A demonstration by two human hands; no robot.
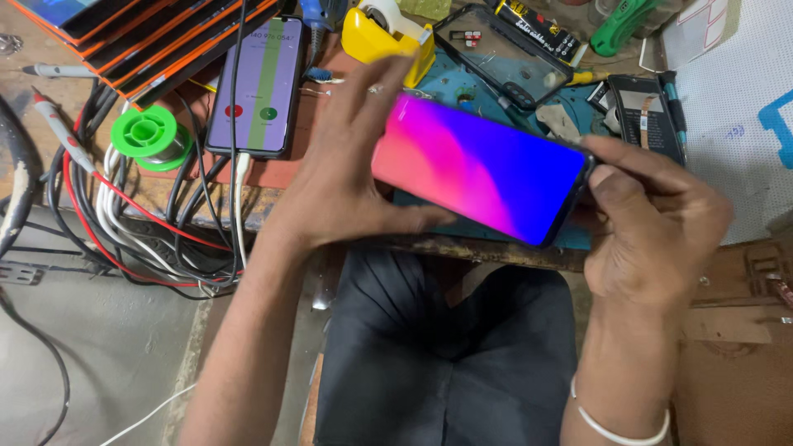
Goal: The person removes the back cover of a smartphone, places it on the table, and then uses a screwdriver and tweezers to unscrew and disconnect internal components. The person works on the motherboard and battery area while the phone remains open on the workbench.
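Observation:
A smartphone [483, 165] with a lit pink-to-blue screen is held tilted above the workbench edge, between both hands. My left hand [343, 177] cups its left end, fingers spread upward and thumb under the lower edge. My right hand [657, 223] pinches its right end between thumb and fingers. A white bangle [615, 429] sits on my right wrist.
A second phone [258, 87] lies plugged in, screen lit, beside a green solder spool [150, 134] and tangled cables [124, 231]. A yellow tape dispenser [387, 37], a bare phone frame [504, 51], a green tool [624, 23] and stacked orange-edged boxes [140, 37] crowd the bench.

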